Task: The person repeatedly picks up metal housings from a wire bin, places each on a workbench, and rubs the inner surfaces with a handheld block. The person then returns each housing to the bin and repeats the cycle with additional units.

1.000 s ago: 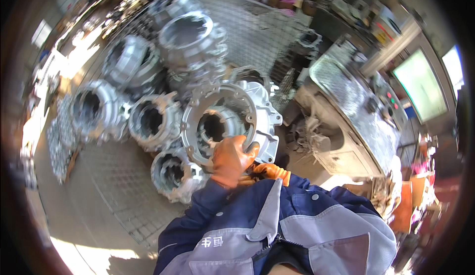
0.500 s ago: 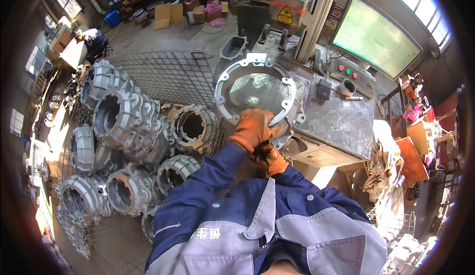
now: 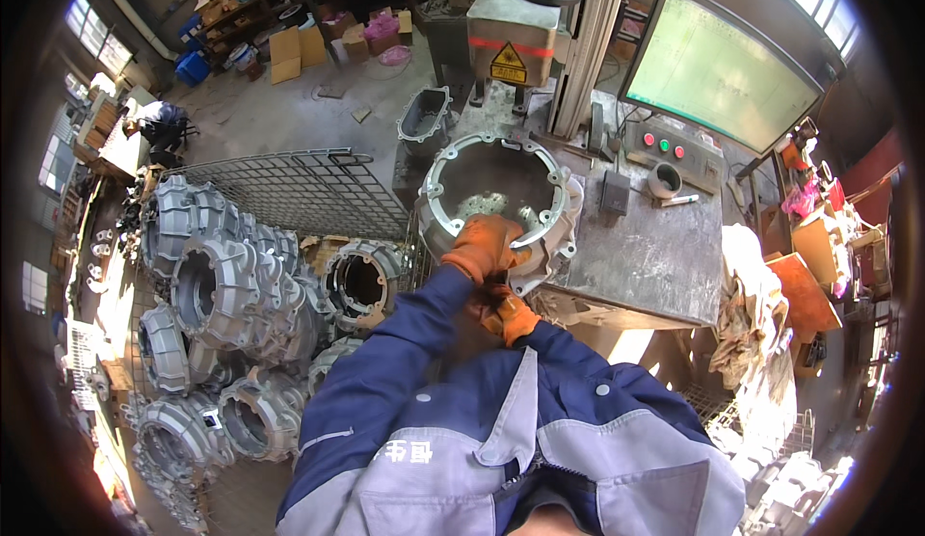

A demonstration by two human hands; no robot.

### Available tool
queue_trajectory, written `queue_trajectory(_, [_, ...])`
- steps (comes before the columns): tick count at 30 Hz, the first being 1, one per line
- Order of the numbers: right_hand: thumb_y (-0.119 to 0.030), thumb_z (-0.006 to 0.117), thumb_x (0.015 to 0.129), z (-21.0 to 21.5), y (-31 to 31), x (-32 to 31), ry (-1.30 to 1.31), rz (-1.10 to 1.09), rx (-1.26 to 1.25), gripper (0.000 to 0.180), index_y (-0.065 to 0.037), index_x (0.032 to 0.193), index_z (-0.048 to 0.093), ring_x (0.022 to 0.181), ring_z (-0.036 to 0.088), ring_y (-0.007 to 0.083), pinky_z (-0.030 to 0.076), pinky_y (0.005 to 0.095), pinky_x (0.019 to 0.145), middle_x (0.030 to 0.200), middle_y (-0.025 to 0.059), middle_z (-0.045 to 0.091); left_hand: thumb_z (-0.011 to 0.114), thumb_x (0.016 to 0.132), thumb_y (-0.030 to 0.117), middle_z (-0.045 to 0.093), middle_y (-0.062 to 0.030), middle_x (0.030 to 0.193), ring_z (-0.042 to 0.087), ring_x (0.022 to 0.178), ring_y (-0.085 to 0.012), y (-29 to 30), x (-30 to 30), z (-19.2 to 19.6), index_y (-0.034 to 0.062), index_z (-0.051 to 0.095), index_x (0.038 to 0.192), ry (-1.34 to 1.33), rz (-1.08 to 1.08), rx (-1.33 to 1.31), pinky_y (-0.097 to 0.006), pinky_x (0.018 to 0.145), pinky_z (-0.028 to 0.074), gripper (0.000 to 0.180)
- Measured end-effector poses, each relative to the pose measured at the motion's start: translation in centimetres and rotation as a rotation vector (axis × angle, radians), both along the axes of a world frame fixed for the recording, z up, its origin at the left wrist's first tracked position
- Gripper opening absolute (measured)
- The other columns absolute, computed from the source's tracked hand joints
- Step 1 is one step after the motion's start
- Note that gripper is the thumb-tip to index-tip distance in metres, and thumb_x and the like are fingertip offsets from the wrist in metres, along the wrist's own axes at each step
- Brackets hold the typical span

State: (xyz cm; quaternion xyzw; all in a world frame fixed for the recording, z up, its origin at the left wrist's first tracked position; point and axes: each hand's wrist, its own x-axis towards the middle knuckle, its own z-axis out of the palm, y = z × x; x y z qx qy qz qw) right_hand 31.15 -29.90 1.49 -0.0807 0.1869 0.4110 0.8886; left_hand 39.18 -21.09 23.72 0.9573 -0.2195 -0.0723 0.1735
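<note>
A grey cast-metal ring housing (image 3: 568,218), with a bright flange and bolt holes, stands at the near left of the metal-topped workbench with its opening facing up. My left hand (image 3: 482,249), in an orange glove, is closed over the near rim of its flange. Just below and to the right, my right hand (image 3: 508,314), also gloved in orange with dark stains, is curled against the near outer side of the housing. Its fingers are partly hidden, and what they grip cannot be made out.
Similar housings (image 3: 217,290) are piled at left beside a wire mesh panel (image 3: 289,189). A boxy machine head (image 3: 511,30), a monitor (image 3: 723,59), a button panel (image 3: 679,150) and a cup (image 3: 665,181) stand around the workbench (image 3: 646,261). Cloth (image 3: 756,314) hangs at right.
The view has shifted, bringing more of the machine head into sight. The housing's inside now looks darker. Both hands remain at its near side, my left still on the rim.
</note>
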Motion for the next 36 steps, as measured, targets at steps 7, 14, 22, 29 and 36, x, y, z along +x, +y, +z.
queue_trajectory(7, [-0.029, 0.055, 0.101, 6.8, -0.7, -1.5, 0.081, 0.248, -0.349, 0.03, -0.01, 0.123, 0.06, 0.117, 0.062, 0.0304, 0.05, 0.051, 0.1, 0.12, 0.0111, 0.067, 0.063, 0.077, 0.054, 0.07, -0.021, 0.091, 0.067, 0.089, -0.0406, 1.6, -0.9, -0.2, 0.0073, 0.072, 0.091, 0.077, -0.034, 0.01, -0.046, 0.08, 0.053, 0.05])
queue_trajectory(14, [-0.03, 0.062, 0.096, 6.3, -2.3, -3.0, 0.067, 0.041, -0.348, 0.027, -0.013, 0.116, 0.063, 0.108, 0.067, 0.03, 0.055, 0.0532, 0.09, 0.118, 0.0082, 0.068, 0.074, 0.071, 0.049, 0.071, -0.0153, 0.091, 0.068, 0.095, -0.0349, 3.5, -1.6, 1.0, 0.0112, 0.072, 0.088, -0.131, -0.143, 0.099, -0.044, 0.083, 0.05, 0.042])
queue_trajectory(22, [-0.02, 0.057, 0.1, 6.1, -2.3, -3.9, 0.156, -0.226, -0.488, 0.023, -0.007, 0.118, 0.058, 0.114, 0.063, 0.0365, 0.056, 0.0525, 0.09, 0.123, 0.0129, 0.062, 0.074, 0.074, 0.052, 0.073, -0.0093, 0.096, 0.068, 0.098, -0.0296, 6.8, -1.1, 0.2, 0.0171, 0.074, 0.094, -0.053, -0.144, 0.262, -0.04, 0.089, 0.049, 0.041])
queue_trajectory(29, [-0.017, 0.056, 0.1, 5.6, -3.5, -3.9, 0.18, -0.272, -0.5, 0.02, -0.006, 0.116, 0.055, 0.115, 0.061, 0.0387, 0.056, 0.056, 0.091, 0.122, 0.0167, 0.059, 0.073, 0.077, 0.049, 0.073, -0.0084, 0.099, 0.068, 0.101, -0.0299, 5.5, -1.0, -0.1, 0.0177, 0.075, 0.095, 0.054, -0.116, 0.294, -0.038, 0.09, 0.053, 0.036])
queue_trajectory(36, [-0.019, 0.057, 0.1, 6.6, -3.2, -4.1, 0.124, -0.277, -0.557, 0.021, -0.007, 0.116, 0.055, 0.113, 0.063, 0.0376, 0.056, 0.0547, 0.09, 0.12, 0.0165, 0.06, 0.072, 0.078, 0.052, 0.073, -0.0087, 0.098, 0.068, 0.1, -0.0305, 5.8, -1.6, -0.2, 0.0176, 0.075, 0.094, -0.04, -0.122, 0.249, -0.04, 0.091, 0.052, 0.038])
